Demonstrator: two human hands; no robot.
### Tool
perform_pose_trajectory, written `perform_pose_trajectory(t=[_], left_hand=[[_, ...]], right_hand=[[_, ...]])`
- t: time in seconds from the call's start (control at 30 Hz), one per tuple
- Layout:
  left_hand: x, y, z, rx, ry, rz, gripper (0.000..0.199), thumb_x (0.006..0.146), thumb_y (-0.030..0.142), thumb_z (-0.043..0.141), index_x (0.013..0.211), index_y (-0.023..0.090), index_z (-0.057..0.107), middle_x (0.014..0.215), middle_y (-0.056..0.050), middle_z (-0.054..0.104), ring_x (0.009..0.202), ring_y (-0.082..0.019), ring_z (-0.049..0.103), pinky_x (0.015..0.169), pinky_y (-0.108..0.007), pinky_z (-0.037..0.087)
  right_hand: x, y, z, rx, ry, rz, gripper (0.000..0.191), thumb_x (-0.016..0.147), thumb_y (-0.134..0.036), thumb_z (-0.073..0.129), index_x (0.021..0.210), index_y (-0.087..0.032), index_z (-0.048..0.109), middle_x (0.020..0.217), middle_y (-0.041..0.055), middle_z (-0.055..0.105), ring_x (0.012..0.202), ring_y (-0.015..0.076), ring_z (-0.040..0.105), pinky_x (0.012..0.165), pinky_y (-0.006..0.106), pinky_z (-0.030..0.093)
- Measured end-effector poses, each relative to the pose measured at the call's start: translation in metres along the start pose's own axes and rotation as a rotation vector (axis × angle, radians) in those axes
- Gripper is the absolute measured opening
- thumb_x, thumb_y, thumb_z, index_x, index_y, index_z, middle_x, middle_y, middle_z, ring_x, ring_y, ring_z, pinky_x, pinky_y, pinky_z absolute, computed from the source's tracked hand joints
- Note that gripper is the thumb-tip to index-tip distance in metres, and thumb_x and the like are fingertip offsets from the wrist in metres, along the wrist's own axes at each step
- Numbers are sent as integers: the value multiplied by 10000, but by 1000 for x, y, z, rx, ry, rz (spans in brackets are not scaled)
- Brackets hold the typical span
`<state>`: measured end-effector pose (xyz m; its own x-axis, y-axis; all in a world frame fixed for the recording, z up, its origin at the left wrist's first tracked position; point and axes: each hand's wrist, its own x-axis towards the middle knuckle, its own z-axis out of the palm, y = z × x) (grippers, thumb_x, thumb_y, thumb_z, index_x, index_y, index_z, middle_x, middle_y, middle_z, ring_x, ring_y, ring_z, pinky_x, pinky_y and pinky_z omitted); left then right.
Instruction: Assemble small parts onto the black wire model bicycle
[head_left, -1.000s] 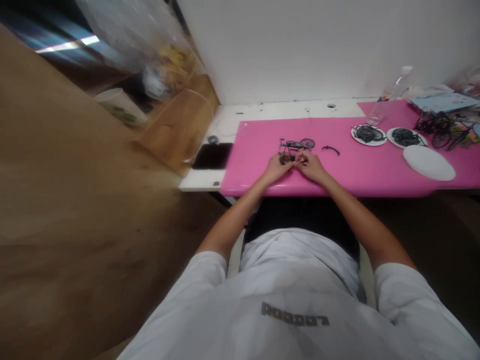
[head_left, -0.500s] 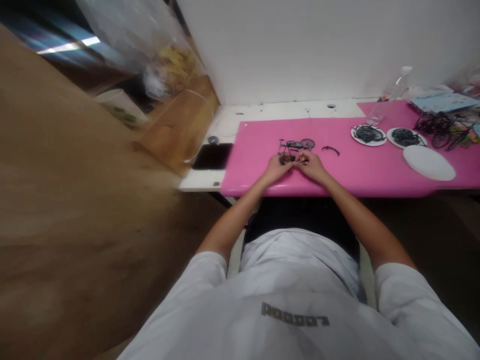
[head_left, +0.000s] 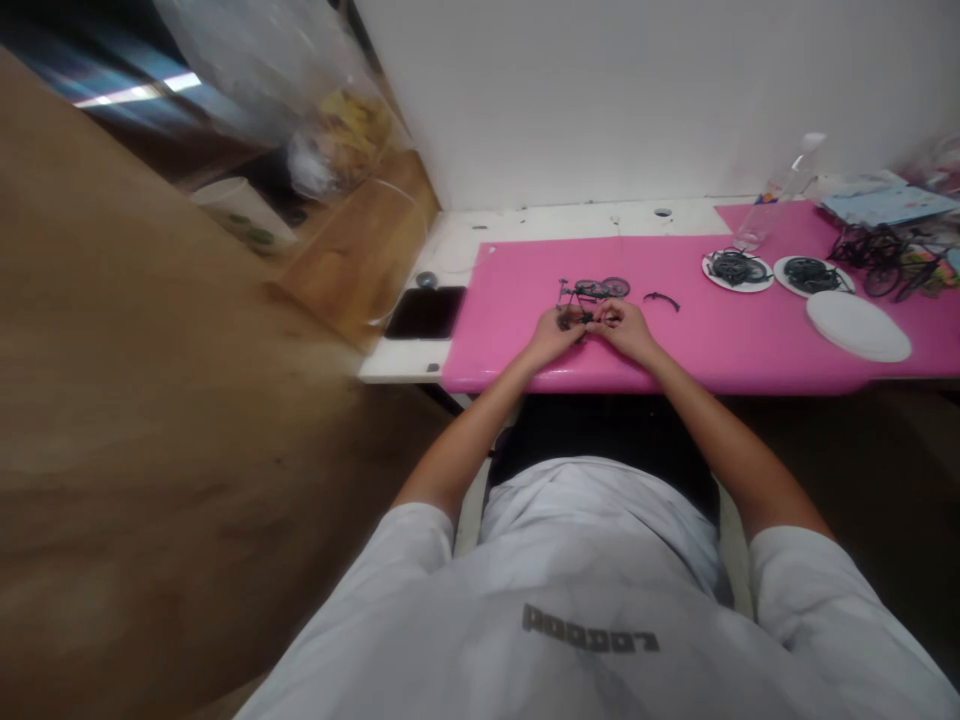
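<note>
Both hands meet over the pink mat [head_left: 517, 300] near the table's front edge. My left hand [head_left: 553, 336] is closed on a small dark model bicycle [head_left: 574, 300], gripping it around a wheel. From the right, my right hand [head_left: 626, 330] pinches at the same model with its fingertips; whether a small part sits between them is too small to tell. Just beyond the fingers lie small dark wheels [head_left: 615, 287], partly overlapped by the model. A thin curved black piece [head_left: 662, 299] rests on the mat to the right of my right hand.
Two white plates with dark bicycle parts [head_left: 737, 268] [head_left: 814, 275] stand at the right. Closer lies a blank white plate [head_left: 859, 325]. Behind are a clear bottle [head_left: 780, 190] and a heap of model bicycles [head_left: 881, 260]. A black phone-like slab [head_left: 424, 312] lies left.
The right fingers have shifted slightly at the model bicycle. My left hand stays nearly in place, and the things on the table have not moved visibly.
</note>
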<state>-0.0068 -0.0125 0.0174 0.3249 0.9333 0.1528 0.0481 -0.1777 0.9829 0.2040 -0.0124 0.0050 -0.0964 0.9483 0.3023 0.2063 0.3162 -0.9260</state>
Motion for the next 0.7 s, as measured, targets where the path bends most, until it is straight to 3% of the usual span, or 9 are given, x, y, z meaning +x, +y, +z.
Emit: perform_pose_trajectory(t=[0.3, 0.7], left_hand=[[2, -4, -1, -20, -9, 17, 287, 885, 192, 780, 1161, 135, 832, 1051, -125, 864, 757, -163, 774, 753, -275, 623], [-5, 19, 4, -42, 23, -69, 267, 894, 153, 777, 1154, 118, 825, 1085, -137, 873, 761, -150, 756, 749, -261, 625]], right_hand=[[-1, -4, -1, 3, -8, -3, 426, 740, -536, 1002, 871, -261, 704, 919, 39, 719, 871, 236, 686, 887, 445, 659], [-3, -11, 0, 7, -17, -10, 461, 732, -585, 993, 842, -270, 674, 982, 57, 763, 906, 249, 715, 893, 447, 660]])
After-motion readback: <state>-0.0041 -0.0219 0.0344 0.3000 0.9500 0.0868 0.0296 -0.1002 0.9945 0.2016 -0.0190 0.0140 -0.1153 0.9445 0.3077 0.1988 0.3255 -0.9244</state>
